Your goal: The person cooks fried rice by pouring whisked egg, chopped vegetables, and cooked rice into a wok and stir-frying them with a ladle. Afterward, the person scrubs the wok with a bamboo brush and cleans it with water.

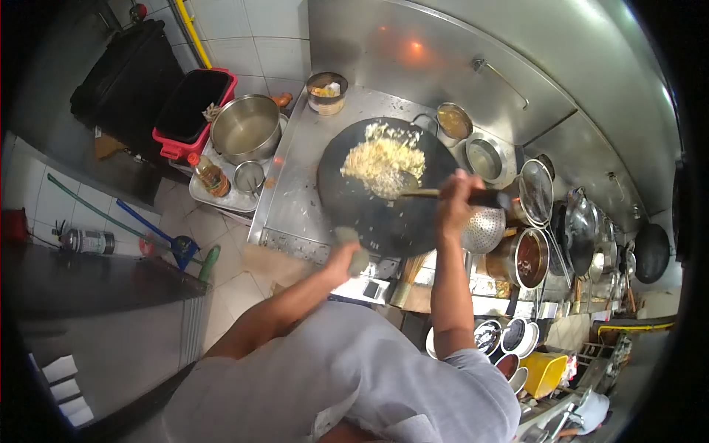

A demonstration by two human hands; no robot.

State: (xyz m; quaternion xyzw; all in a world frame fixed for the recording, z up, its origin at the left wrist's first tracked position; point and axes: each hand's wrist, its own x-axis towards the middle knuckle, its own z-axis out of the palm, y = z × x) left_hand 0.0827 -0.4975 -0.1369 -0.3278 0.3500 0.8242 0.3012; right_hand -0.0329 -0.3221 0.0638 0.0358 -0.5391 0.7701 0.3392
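A large dark wok [354, 214] sits on the steel stove, with a pale yellow and white mass of food [380, 159], apparently rice, in its upper part. My right hand [456, 203] is closed round the dark handle of a ladle [422, 193], whose bowl rests in the food. At the wok's near left edge, my left hand [346, 257] is wrapped round a greyish cloth [357, 262], against the rim. What lies under the cloth is hidden.
Left of the stove stand a steel pot [246, 129], a sauce bottle [210, 176] and a red bin [171, 150]. A small tin [326, 102] is at the back. Bowls, a perforated strainer [484, 227] and a pot of dark red sauce [529, 258] crowd the right side.
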